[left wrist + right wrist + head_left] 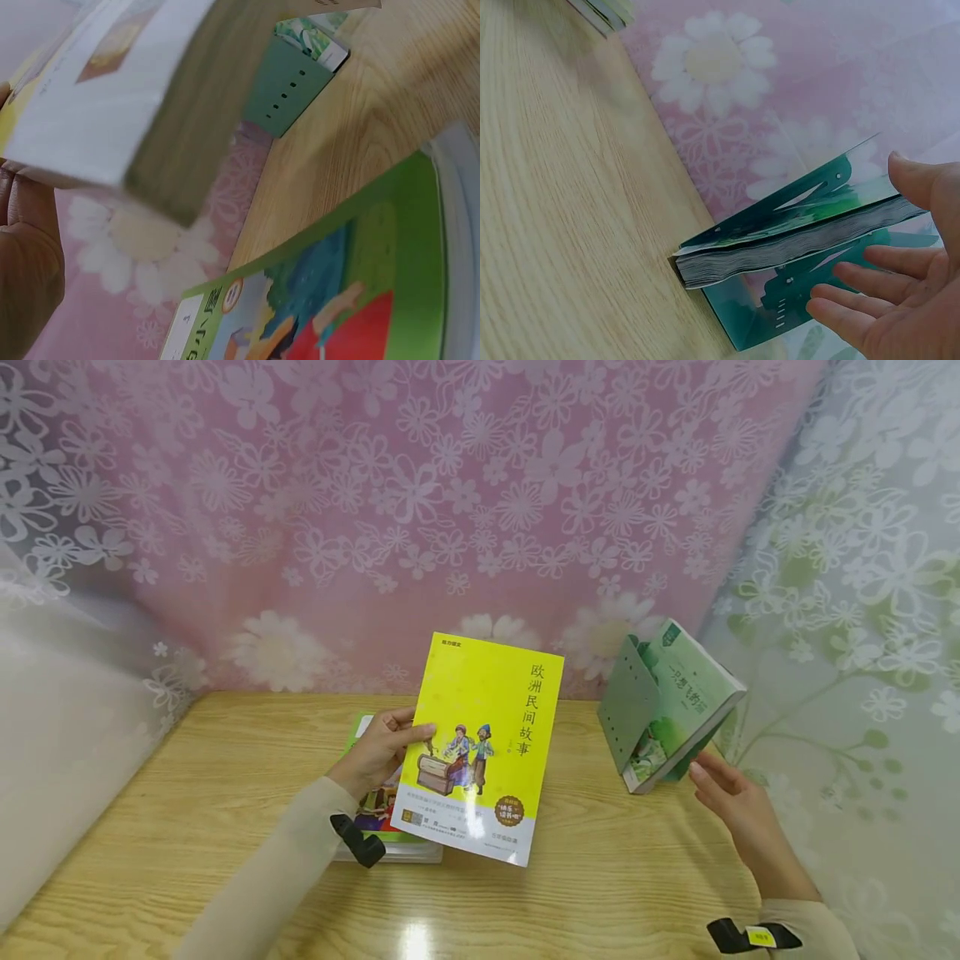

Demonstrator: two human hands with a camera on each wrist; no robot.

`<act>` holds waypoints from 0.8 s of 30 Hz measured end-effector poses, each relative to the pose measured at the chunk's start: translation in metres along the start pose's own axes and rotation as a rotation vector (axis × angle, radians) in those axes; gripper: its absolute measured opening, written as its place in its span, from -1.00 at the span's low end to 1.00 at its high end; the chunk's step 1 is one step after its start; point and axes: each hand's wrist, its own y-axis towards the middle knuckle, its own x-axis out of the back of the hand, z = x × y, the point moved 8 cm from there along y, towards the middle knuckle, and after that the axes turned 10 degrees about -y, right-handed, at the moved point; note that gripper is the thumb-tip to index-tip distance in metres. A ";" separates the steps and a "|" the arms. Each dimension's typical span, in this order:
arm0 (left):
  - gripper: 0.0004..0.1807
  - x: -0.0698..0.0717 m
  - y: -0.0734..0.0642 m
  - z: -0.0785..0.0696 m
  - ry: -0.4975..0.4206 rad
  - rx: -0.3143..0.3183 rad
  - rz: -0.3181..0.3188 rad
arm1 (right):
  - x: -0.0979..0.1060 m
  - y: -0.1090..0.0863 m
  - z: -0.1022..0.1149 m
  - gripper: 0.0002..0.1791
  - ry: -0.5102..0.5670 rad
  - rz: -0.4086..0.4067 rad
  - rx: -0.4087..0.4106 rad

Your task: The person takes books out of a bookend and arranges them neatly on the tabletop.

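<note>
My left hand (pixel 382 747) grips the left edge of a yellow book (pixel 480 693), its thumb on the front cover. The book is held up and tilted over the table, cover facing me; its thick page edge (pixel 187 127) shows in the left wrist view. Under the left hand lies a stack with a green-bordered picture book (pixel 405 285) on top, partly hidden. To the right, a green book (pixel 686 693) leans inside a green metal bookend (pixel 626 706). Beside it is my right hand (pixel 738 814), fingers extended and holding nothing; whether it touches the book or bookend I cannot tell.
The wooden table (pixel 600 877) runs back to a pink flowered curtain (pixel 450 527). Pale sheeting (pixel 60 710) hangs at the left, and a white flowered curtain (pixel 862 652) closes off the right side near the bookend.
</note>
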 end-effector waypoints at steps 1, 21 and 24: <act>-0.64 0.002 -0.001 -0.001 -0.002 -0.002 -0.008 | 0.000 0.002 -0.002 -0.22 -0.020 0.000 -0.019; -0.65 0.075 -0.048 -0.006 0.044 0.127 -0.250 | 0.001 0.032 -0.014 -0.11 -0.189 -0.122 -0.111; -0.58 0.085 -0.055 -0.007 0.068 0.141 -0.277 | 0.000 0.035 -0.014 -0.10 -0.170 -0.117 -0.114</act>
